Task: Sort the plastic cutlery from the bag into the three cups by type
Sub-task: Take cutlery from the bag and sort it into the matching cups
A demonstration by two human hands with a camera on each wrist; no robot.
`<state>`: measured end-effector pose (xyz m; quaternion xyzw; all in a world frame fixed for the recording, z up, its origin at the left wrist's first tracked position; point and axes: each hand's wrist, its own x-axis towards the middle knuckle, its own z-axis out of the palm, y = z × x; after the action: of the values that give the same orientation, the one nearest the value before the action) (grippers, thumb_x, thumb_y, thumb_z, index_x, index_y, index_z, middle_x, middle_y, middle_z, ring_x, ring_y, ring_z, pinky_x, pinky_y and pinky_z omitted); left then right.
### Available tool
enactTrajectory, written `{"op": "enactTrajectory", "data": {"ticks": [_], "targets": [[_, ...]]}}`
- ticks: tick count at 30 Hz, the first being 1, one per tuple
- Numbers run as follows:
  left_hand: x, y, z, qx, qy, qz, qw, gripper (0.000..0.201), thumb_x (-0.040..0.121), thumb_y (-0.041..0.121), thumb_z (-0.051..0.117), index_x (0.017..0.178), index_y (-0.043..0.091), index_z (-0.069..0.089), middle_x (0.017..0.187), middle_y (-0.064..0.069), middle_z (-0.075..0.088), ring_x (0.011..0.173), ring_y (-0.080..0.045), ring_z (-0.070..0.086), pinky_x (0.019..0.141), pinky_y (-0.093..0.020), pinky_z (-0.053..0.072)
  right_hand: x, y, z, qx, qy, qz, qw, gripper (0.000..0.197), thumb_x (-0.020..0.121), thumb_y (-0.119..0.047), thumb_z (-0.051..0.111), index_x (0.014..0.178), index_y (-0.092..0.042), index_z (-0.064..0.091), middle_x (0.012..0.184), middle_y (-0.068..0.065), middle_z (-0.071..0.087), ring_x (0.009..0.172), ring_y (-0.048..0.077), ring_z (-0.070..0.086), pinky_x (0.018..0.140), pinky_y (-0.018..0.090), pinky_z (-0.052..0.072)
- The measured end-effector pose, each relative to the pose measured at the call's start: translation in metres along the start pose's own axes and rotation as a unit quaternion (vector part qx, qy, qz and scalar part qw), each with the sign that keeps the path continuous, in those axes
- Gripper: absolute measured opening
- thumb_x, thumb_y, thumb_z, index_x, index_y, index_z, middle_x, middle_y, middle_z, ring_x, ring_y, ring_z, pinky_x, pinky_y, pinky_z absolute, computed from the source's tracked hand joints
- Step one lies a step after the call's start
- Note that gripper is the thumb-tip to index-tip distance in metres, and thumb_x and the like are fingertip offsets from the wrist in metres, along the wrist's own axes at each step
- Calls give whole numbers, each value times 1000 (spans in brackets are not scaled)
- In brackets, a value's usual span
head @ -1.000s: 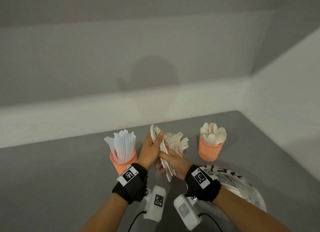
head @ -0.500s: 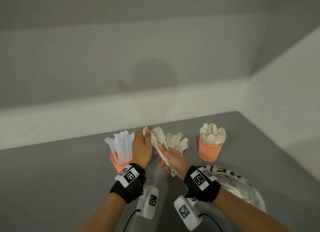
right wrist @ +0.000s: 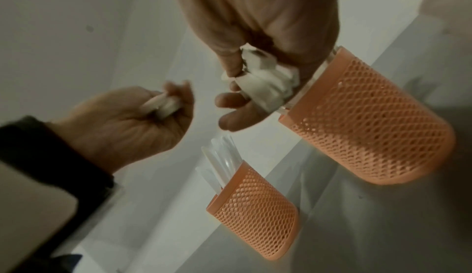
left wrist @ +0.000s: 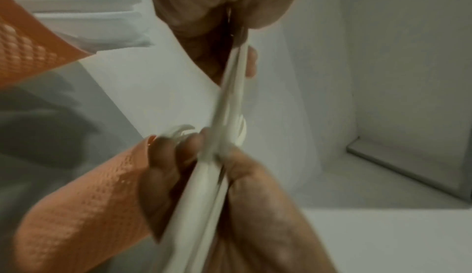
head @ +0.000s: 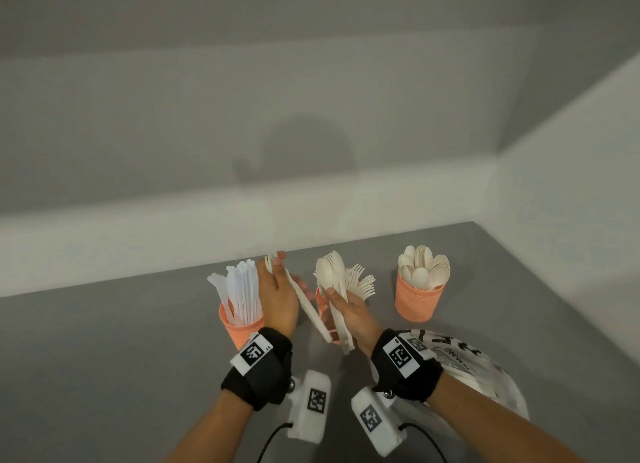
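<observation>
My left hand (head: 281, 282) pinches a white piece of cutlery (head: 308, 306), slanted, its head up by the thumb and partly hidden. Just to its right, my right hand (head: 343, 312) grips a bundle of white spoons and forks (head: 331, 277) by the handles. Three orange mesh cups stand behind: the knife cup (head: 239, 327) on the left, the fork cup (head: 321, 301) mostly hidden behind the hands, the spoon cup (head: 419, 301) on the right. The right wrist view shows the bundle's handle ends (right wrist: 263, 84) in my right hand and the left hand (right wrist: 132, 121) apart from it.
The printed plastic bag (head: 474, 369) lies at the lower right, under my right forearm. The grey table (head: 104, 358) ends at a pale wall behind the cups and another wall on the right. Both wrists carry black bands with white camera units.
My left hand has drawn a piece out of the bundle and moved left, so the hands, joined a second ago, are now apart. The right hand kept the bundle and shifted slightly right.
</observation>
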<state>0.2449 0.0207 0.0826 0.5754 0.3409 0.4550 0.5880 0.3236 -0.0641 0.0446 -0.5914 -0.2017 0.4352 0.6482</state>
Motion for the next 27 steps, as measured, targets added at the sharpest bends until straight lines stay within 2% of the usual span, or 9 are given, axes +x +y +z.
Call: {"op": "enactTrajectory", "data": {"ticks": [3,5,9,11,14,17,19,22,27], "targets": [[10,6,-1,36,-19,32,999,28,100,34,32,113,14,47,53,-5,46,38,-8,42,45,-28,41,-1,-3,-6,17,7,6,1000,26,98,-26,45,78,-14,55,44,-2,48,32,9,41,35,14,34],[16,4,-4,96,-44,53,993,28,97,36,40,112,15,51,70,-15,55,53,-10,47,55,-32,44,-1,-2,-8,-19,-4,7,1000,25,99,-29,43,80,-18,55,44,-5,47,30,6,36,34,13,28],[15,-1,-5,132,-103,49,985,11,94,24,50,94,23,61,78,2,60,66,-10,52,69,-31,44,-3,-4,-5,-35,-27,23,999,21,98,-32,45,86,-15,48,51,-2,48,31,6,38,32,14,29],[15,-1,-5,145,-114,52,982,7,91,20,56,89,24,61,85,3,64,77,-12,59,75,-26,46,-4,-5,-4,-25,-53,30,998,19,98,-33,45,89,-16,47,53,-1,48,33,6,41,33,15,32],[18,-4,-8,179,-123,47,975,9,87,21,63,94,16,63,90,-1,67,87,-18,62,83,-30,48,-6,-6,-4,-31,-89,35,995,19,98,-33,43,88,-18,47,51,-2,47,34,7,41,35,16,33],[24,-7,-10,190,-128,37,973,12,86,16,64,95,9,66,90,-7,68,85,-21,63,81,-33,49,-7,-7,-5,-42,-111,40,992,24,98,-38,41,86,-18,47,50,-3,46,34,7,37,35,17,33],[26,-8,-12,206,-134,38,969,7,85,13,64,88,7,66,84,-6,67,79,-20,61,74,-27,48,-6,-8,-5,-43,-121,48,991,36,98,-45,35,79,-16,46,47,-4,45,33,6,35,35,16,32],[30,-10,-12,213,-136,35,967,5,85,13,64,80,11,63,76,-1,64,72,-16,60,67,-22,45,-4,-7,-6,-2,-127,67,990,50,97,-53,26,74,-15,47,47,-3,45,30,6,34,33,16,30],[31,-10,-11,207,-118,35,971,18,84,12,65,70,21,59,70,3,62,67,-11,58,68,-24,46,2,-3,-10,38,-129,76,988,47,96,-53,28,80,-15,49,52,-2,49,35,7,35,36,19,32]]}}
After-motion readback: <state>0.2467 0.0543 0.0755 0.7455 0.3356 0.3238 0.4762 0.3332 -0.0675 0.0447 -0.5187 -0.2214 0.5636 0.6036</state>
